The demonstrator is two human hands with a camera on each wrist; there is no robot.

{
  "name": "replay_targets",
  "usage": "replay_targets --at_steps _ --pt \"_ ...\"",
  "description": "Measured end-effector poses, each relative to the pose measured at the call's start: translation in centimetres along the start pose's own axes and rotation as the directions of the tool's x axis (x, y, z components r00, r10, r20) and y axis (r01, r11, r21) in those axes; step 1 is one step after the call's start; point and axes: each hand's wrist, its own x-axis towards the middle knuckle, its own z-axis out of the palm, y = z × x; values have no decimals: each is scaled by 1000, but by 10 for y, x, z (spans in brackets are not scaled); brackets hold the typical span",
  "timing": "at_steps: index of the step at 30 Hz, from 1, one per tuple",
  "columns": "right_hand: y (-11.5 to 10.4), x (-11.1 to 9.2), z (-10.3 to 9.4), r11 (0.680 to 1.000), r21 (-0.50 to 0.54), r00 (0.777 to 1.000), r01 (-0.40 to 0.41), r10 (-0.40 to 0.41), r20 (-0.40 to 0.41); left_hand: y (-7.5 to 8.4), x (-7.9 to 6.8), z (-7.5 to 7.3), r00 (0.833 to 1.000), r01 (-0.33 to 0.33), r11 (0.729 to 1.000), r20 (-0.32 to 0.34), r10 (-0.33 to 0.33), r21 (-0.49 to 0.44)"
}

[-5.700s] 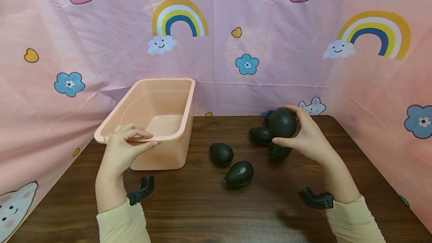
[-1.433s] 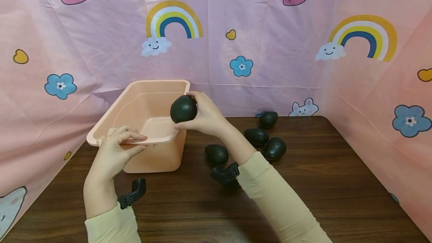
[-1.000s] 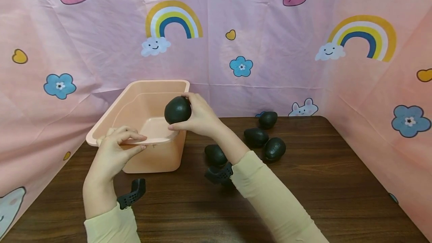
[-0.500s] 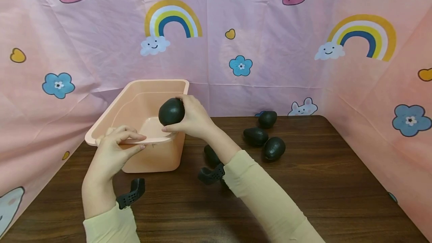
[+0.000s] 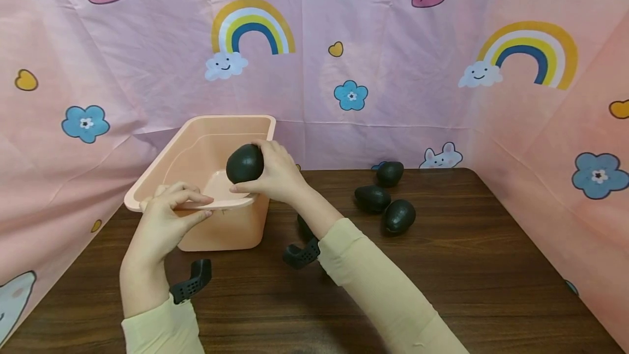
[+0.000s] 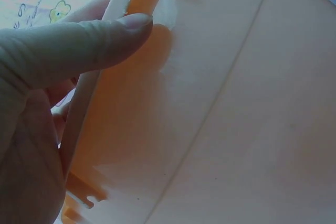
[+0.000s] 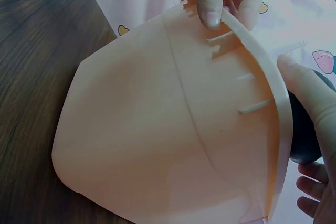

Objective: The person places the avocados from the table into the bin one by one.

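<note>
Here, the left hand pinches the tub by its near rim; the right hand, curved wide, grips an avocado over the tub. Three other avocados lie rightward of both hands on the surface.

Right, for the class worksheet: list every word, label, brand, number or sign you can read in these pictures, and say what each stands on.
No text can be read.
On the patterned cloth: small letter-like marks in the left wrist view, too blurred to read.
On the peach tub: no lettering on the sides that show.
On the avocados: no label or sticker visible.
On the black wrist devices: nothing legible.
</note>
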Motion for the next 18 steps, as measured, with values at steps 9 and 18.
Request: replay_targets --at_steps 9,18 --pt "-2 0 3 1000 -26 1000 15 -15 19 -1 0 -2 1000 4 1000 8 -4 18" --pt "-3 2 7 996 -90 999 9 -6 37 1 1 -2 1000 12 1000 8 -13 12"
